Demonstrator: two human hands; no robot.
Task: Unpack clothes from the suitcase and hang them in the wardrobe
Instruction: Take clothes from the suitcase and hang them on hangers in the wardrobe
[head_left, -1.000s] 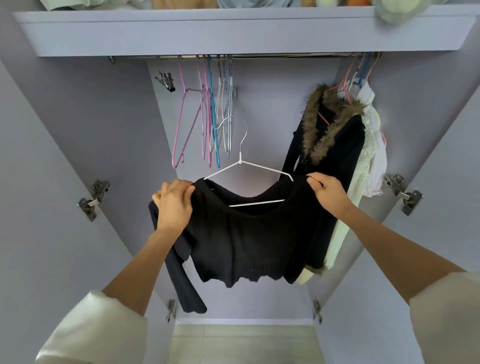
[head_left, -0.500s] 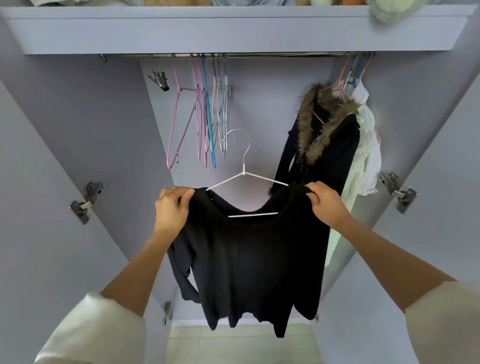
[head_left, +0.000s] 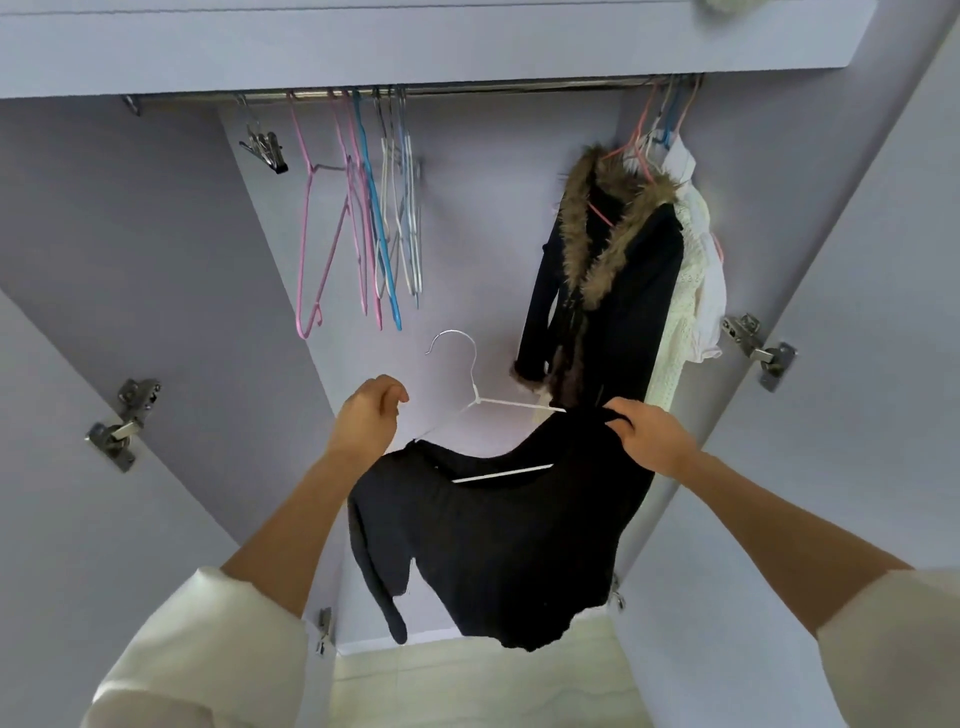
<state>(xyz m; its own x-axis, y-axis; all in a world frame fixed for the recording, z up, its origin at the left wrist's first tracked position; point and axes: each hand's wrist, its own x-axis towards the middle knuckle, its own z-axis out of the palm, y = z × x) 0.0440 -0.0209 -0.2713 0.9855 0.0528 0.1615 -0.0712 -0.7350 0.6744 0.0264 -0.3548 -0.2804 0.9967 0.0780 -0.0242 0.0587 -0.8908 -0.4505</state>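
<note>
So the black top (head_left: 498, 540) is draped on the white wire hanger (head_left: 470, 387), down low in front of the open wardrobe, well under the rail (head_left: 519, 88). Right hand (head_left: 652, 441) pinches the shoulder of the top against the hanger end, which is probably what keeps the whole thing up. Left hand (head_left: 366, 418) has loosely curled fingers holding nothing, just beside the hanger's other arm, where that shoulder sags off. I'd guess it's going for the hook.
</note>
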